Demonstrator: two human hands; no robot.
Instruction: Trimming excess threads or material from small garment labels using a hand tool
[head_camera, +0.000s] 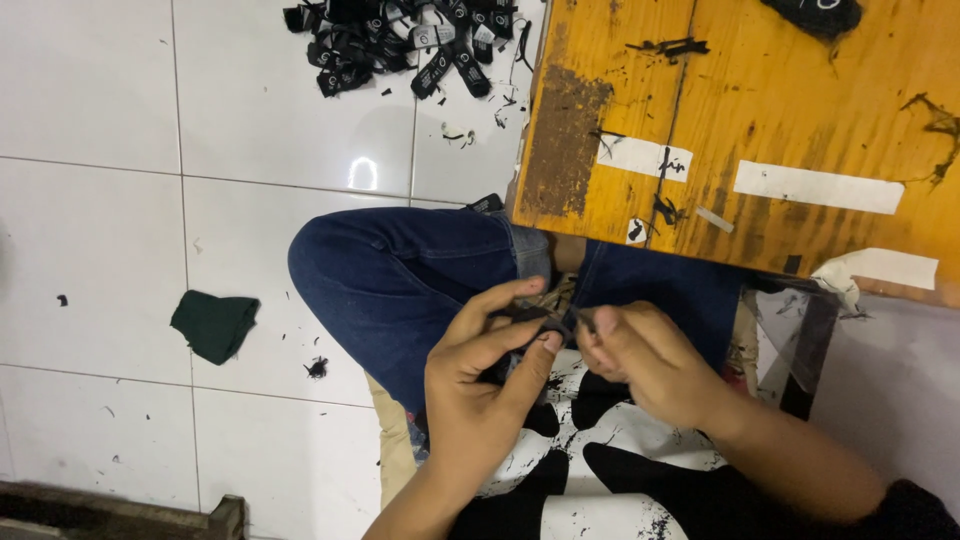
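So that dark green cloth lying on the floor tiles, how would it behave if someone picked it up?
The green cloth would probably go floppy and droop, since it lies in soft rumpled folds. It looks light for its size, a small thin bundle. On the glossy white tiles it would likely slide easily when pushed, not roll.

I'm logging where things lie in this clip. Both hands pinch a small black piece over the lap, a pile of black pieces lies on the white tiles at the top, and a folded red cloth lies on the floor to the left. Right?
Nearly. The folded cloth is dark green, not red, as the head view shows. The rest holds: left hand and right hand pinch the small black piece over the lap, and the pile of black pieces lies on the white tiles.
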